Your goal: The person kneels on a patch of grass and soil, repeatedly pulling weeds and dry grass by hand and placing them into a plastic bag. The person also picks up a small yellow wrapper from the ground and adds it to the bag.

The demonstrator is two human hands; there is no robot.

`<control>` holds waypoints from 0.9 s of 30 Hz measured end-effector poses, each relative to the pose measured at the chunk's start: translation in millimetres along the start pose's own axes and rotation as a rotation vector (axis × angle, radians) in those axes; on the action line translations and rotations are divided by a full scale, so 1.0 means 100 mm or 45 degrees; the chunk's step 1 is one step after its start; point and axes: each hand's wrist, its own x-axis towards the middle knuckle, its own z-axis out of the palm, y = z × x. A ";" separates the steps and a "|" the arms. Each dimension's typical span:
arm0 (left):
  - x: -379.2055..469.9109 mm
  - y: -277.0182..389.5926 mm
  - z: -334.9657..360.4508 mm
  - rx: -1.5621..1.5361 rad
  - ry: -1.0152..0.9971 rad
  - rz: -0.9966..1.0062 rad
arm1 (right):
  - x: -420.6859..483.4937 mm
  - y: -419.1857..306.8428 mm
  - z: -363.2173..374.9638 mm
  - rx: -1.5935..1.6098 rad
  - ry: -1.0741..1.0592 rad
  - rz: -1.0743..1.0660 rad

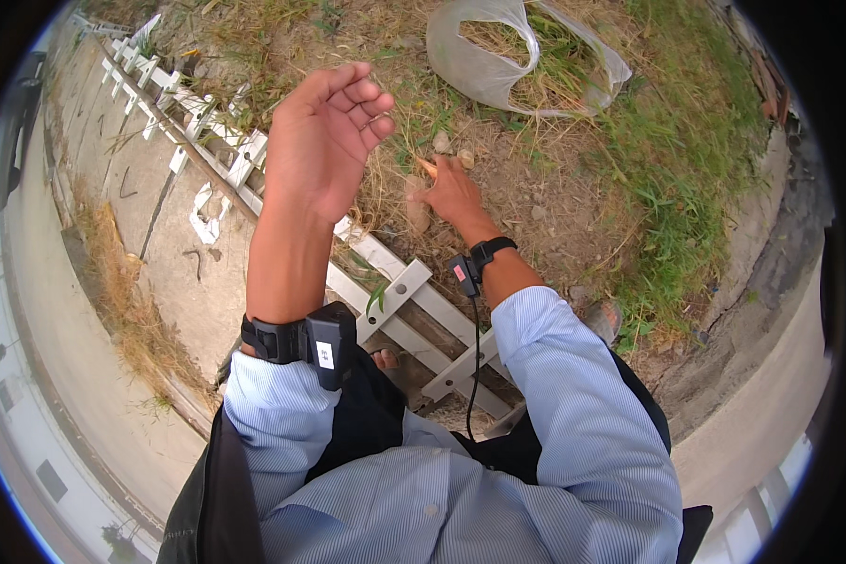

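Observation:
My left hand is raised above the white picket fence, palm showing and fingers loosely bent, with nothing visible in it. Farther right, my right hand reaches down to dry, grassy soil. Its fingers are close to two small stones, and a larger tan stone lies beside the thumb. Something narrow and orange shows at the fingers; whether it is a held object or a fingertip is unclear. Beyond this hand, a translucent plastic bag lies open with pulled grass inside.
The low white picket fence runs diagonally between my legs and the soil, with a wooden pole along it. Green grass borders the right side. A white scrap lies on concrete paving. A dark car stands far left.

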 end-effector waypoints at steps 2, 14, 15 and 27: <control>-0.05 0.05 -0.03 -0.012 -0.012 0.005 | 0.05 -0.20 0.02 -0.165 0.052 -0.079; -0.18 0.29 -0.20 -0.058 -0.012 0.078 | 0.68 0.16 0.35 -0.118 -0.412 0.037; -0.16 0.28 -0.20 -0.048 -0.013 0.079 | 0.67 0.24 0.32 -0.009 -0.436 -0.086; 0.05 0.29 -0.34 -0.127 -0.015 0.134 | 0.31 0.37 -0.32 1.592 -0.231 0.499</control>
